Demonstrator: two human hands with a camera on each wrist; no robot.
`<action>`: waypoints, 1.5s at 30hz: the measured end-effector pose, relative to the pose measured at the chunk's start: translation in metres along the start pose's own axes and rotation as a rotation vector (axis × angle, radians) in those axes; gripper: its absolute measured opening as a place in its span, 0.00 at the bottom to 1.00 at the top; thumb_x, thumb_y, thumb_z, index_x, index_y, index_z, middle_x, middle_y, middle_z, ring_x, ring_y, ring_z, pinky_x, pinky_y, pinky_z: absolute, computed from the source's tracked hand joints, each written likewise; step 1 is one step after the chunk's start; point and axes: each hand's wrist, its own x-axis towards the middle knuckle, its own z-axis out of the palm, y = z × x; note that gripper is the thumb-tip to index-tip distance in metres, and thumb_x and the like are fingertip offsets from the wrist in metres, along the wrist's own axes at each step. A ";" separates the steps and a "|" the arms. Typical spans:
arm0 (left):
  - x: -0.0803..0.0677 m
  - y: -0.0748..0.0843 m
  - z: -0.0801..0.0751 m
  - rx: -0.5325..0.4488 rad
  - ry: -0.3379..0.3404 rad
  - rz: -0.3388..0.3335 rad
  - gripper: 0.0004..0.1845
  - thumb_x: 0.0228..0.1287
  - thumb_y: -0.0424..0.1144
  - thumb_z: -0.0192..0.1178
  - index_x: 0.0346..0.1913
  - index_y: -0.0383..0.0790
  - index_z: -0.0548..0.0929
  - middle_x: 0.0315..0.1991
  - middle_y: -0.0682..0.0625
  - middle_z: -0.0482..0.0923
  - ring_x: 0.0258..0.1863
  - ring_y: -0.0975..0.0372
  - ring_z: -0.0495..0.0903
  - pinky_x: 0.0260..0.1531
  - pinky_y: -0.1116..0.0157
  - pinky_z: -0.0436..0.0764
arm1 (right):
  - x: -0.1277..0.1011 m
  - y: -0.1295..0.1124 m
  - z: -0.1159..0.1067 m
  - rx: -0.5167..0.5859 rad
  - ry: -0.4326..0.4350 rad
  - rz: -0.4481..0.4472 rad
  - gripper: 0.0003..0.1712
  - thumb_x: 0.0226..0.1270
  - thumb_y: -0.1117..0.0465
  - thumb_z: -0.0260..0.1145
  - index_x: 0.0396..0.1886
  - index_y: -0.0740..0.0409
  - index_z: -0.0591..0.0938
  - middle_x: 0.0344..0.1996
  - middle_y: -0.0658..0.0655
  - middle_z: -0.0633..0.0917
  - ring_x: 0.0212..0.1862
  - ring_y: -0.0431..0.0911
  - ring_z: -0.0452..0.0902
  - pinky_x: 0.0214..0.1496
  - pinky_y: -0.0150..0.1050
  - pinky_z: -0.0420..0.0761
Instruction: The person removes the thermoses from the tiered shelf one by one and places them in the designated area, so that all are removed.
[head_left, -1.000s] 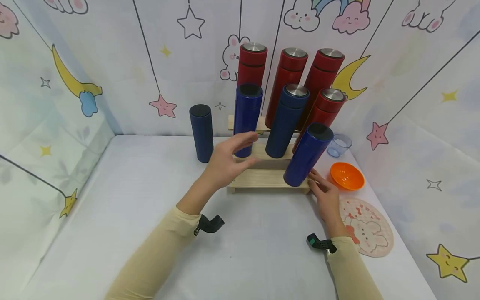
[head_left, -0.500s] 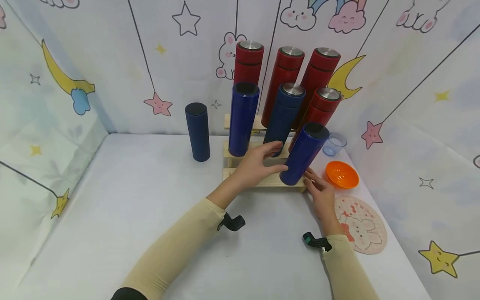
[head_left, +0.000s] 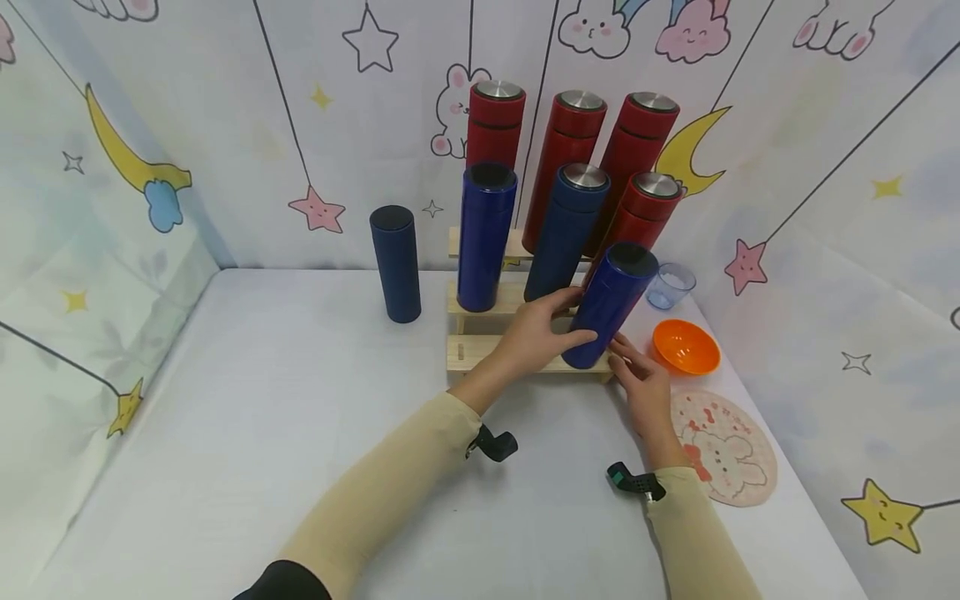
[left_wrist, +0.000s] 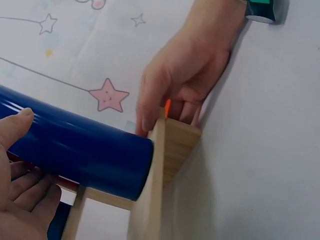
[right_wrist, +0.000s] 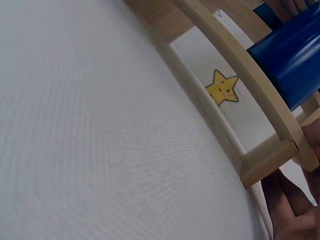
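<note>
A glossy blue thermos bottle (head_left: 611, 304) stands at the right end of the lowest step of a wooden stepped rack (head_left: 480, 354). My left hand (head_left: 536, 333) is around its left side, thumb on the front and fingers reaching behind; the left wrist view shows the thumb (left_wrist: 17, 127) across the blue surface. With my right hand (head_left: 645, 396) I hold the right end of that lowest step, fingers around the wooden edge in the left wrist view. On the middle step stand another glossy blue bottle (head_left: 487, 237), a matte blue one (head_left: 567, 229) and a red one (head_left: 647, 208).
On the top step are three red bottles, one at the left (head_left: 495, 125). A dark blue bottle (head_left: 396, 267) stands on the white table (head_left: 225, 433) left of the rack. To the right are a clear cup (head_left: 671, 286), an orange bowl (head_left: 686, 347) and a round pink mat (head_left: 723, 450).
My left hand has moved right, past the middle-step bottles, to the blue thermos bottle on the lowest step. My right hand has stayed at the rack's end.
</note>
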 end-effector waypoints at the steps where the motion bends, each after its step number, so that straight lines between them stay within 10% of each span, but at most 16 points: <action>1: 0.001 -0.002 0.002 -0.007 -0.002 -0.006 0.39 0.72 0.46 0.75 0.80 0.42 0.73 0.75 0.47 0.77 0.70 0.54 0.80 0.69 0.54 0.80 | 0.000 0.000 0.000 -0.005 -0.001 -0.001 0.24 0.84 0.53 0.68 0.72 0.55 0.84 0.77 0.47 0.76 0.76 0.50 0.72 0.62 0.25 0.79; 45: 0.006 -0.007 0.015 0.028 0.029 -0.091 0.43 0.67 0.49 0.79 0.81 0.43 0.72 0.74 0.44 0.77 0.69 0.53 0.81 0.67 0.58 0.82 | 0.000 0.003 -0.001 -0.089 -0.005 0.010 0.25 0.85 0.49 0.65 0.74 0.51 0.83 0.79 0.45 0.73 0.78 0.53 0.69 0.66 0.24 0.75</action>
